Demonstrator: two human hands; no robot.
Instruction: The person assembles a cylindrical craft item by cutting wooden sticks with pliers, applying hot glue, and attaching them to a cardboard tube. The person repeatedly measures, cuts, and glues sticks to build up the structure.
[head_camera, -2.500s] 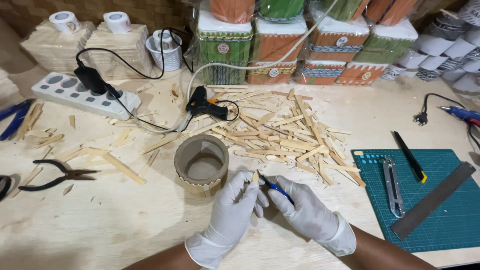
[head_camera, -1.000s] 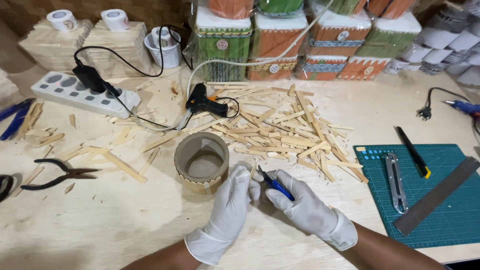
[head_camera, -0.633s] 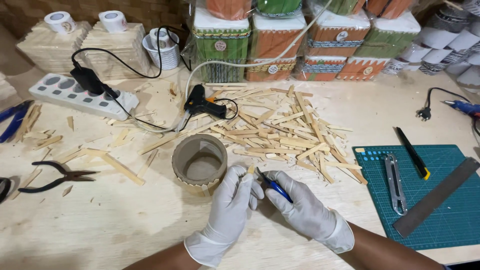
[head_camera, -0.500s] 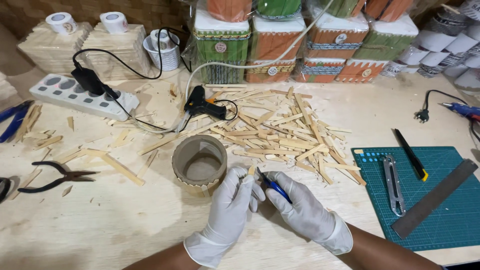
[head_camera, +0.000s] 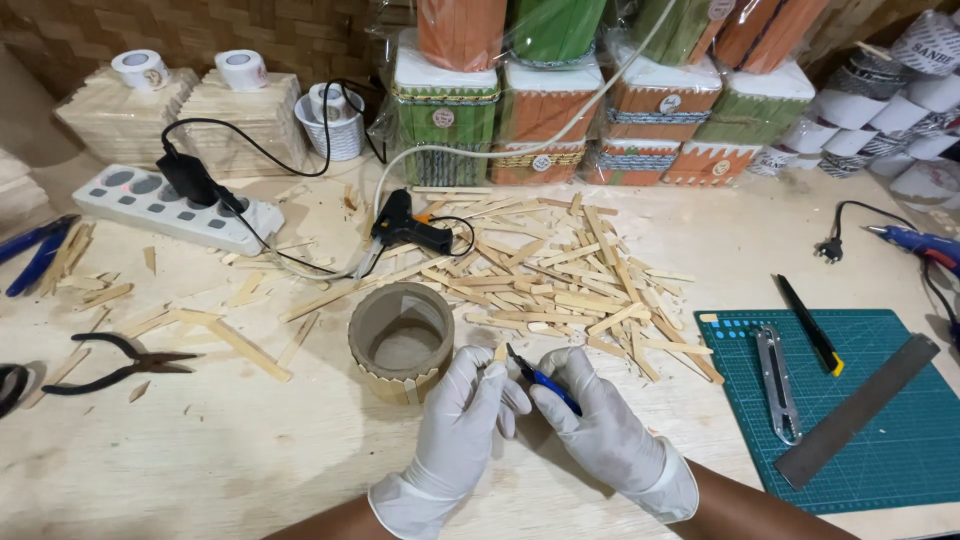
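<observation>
Trimming a small wooden stick (head_camera: 500, 352) at the near table edge: left hand (head_camera: 462, 418) pinches it, fingers closed on it, just beside the cardboard tube (head_camera: 401, 341); right hand (head_camera: 600, 425) is closed around blue-handled cutters (head_camera: 540, 380), blades at the stick (whether they're biting yet I can't tell). My take: keep the stick pinched close to the cut and the blades square across it, so it shears instead of splitting. Stick's long axis looks to run near-to-far, free end pointing away; cutters angle up-left toward it. Farther back: stick pile (head_camera: 560, 270), glue gun (head_camera: 405, 230).

Cardboard ring (head_camera: 400, 342) beside left hand (head_camera: 462, 420)
</observation>
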